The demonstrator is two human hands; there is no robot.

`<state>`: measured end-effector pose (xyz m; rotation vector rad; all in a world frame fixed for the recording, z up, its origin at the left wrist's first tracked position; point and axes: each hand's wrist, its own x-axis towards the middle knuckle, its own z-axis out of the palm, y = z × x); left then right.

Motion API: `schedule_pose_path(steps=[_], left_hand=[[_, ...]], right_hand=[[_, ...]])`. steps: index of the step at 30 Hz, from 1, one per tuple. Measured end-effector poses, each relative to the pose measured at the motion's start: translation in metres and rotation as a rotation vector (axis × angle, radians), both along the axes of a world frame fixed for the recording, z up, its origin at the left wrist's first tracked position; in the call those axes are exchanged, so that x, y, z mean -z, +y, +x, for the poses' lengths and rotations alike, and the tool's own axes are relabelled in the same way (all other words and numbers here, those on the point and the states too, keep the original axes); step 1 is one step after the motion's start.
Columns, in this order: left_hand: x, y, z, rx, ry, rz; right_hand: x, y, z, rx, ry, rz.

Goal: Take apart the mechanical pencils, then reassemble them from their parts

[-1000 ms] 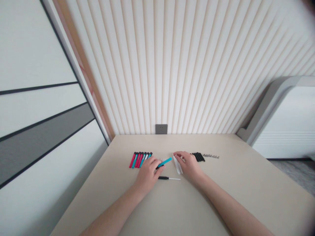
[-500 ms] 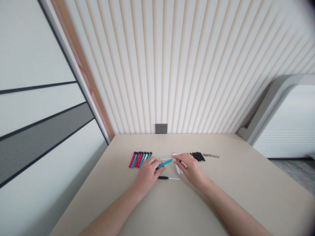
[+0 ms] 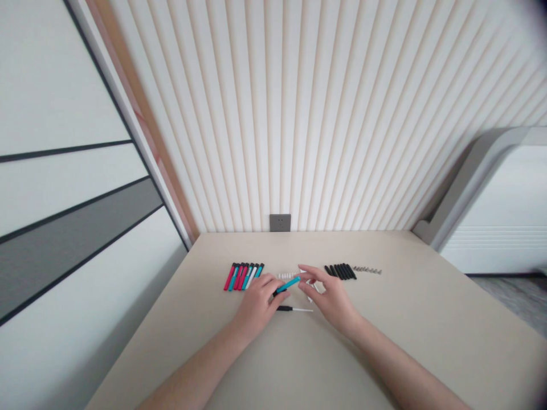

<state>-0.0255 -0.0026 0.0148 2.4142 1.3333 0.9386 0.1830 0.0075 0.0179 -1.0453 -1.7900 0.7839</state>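
My left hand (image 3: 259, 299) pinches a blue pen barrel (image 3: 289, 284) above the table, tilted up to the right, with a dark end at the fingers. At its upper end is my right hand (image 3: 327, 290), thumb and fingers apart; I see nothing held in it. Under the right fingers lie white sticks (image 3: 310, 296), partly hidden. Small white pieces (image 3: 286, 275) sit in a row behind the barrel. In front of the hands, a black piece with a thin white rod (image 3: 294, 309) rests on the table.
Several red, blue and white pens with black ends (image 3: 243, 277) lie side by side at left. To the right are black tubes (image 3: 341, 271) and a row of small metallic pieces (image 3: 367, 270). A socket (image 3: 280, 222) is on the ribbed wall behind the table.
My right thumb and fingers have spread and drawn slightly off the barrel's end. The white tip that stuck out there no longer shows. My left hand still holds the barrel, hardly moved.
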Motion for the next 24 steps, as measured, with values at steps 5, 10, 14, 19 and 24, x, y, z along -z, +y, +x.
schedule_pose_path(steps=[5,10,14,19,24], left_hand=[[-0.004,-0.005,0.005,0.055,-0.008,0.026],[-0.003,-0.003,0.0,0.041,0.051,0.017],[-0.002,-0.001,-0.004,0.125,0.207,-0.018],[-0.001,-0.003,-0.001,0.18,0.265,-0.026],[-0.002,-0.002,0.002,0.109,0.246,-0.023]], right_hand=[[0.001,-0.009,-0.013,-0.059,0.069,-0.153],[-0.01,-0.003,0.001,0.044,0.105,-0.026],[-0.019,0.009,0.031,0.025,-0.154,0.136],[-0.012,0.013,0.064,-0.108,-0.485,0.253],[0.0,0.005,0.074,-0.165,-0.572,0.192]])
